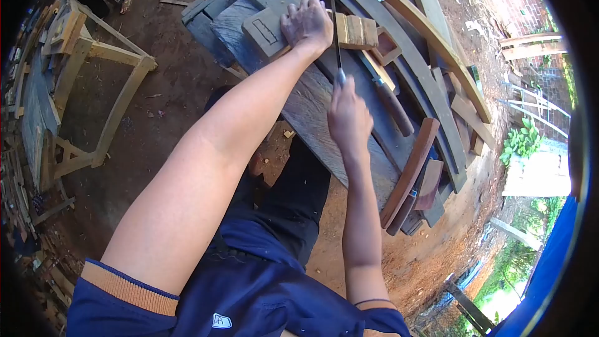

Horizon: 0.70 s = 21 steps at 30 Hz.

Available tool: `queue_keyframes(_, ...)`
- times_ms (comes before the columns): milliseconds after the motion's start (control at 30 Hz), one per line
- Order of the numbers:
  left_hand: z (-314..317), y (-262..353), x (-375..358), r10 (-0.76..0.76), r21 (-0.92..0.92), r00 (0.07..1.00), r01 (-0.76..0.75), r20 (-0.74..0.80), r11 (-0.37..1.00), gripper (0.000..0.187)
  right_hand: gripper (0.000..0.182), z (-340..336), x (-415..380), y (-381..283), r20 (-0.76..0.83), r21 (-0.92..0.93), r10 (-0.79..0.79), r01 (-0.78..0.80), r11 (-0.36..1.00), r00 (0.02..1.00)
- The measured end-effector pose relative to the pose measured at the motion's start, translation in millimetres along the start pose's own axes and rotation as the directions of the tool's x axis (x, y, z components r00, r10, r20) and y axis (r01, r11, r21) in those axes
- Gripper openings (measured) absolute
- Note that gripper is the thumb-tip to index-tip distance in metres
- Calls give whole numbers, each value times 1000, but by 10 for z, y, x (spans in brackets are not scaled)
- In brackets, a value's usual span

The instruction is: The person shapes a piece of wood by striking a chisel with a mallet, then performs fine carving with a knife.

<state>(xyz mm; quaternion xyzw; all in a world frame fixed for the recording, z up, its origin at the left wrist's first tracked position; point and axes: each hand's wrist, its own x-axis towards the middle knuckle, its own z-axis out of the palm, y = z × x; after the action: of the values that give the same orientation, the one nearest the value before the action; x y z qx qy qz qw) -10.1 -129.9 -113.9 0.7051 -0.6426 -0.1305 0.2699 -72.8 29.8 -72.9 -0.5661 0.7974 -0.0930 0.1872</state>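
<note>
Gripping a long, dark-bladed metal tool [337,43], right hand [350,115] is holding it across a light-brown wooden block [359,31]; left hand [307,25] is clasping the wood.

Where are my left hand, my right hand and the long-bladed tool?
Left hand [307,25]: head view, back of hand.
Right hand [350,117]: head view, middle of hand.
Long-bladed tool [336,32]: head view, mid-blade.

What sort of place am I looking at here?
Probably an open-air woodworking spot: the right hand holds a saw-like blade, long planks lie at the workbench, and the ground is bare dirt.
</note>
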Motion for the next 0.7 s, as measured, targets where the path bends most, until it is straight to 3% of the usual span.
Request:
queue_keyframes(167, 31, 19, 58, 2, 11, 1000, -2, -8, 1000, 31, 28, 1, 500, -191, -122, -7, -53, 53, 999, 991)
queue_keyframes(400, 7, 1, 43, 9, 21, 1000, -9, -3, 1000, 33, 30, -121, -182, 44, 80, -51, 11, -7, 999, 997)
queue_keyframes(600, -39, 21, 60, 39, 16, 999, -39, 2, 999, 32, 28, -65, 572, -233, -87, 22, -35, 37, 999, 996)
queue_keyframes(700, 1, -1, 49, 39, 11, 999, -39, 27, 999, 33, 29, -81, 243, -139, -4, 15, -13, 13, 1000, 1000)
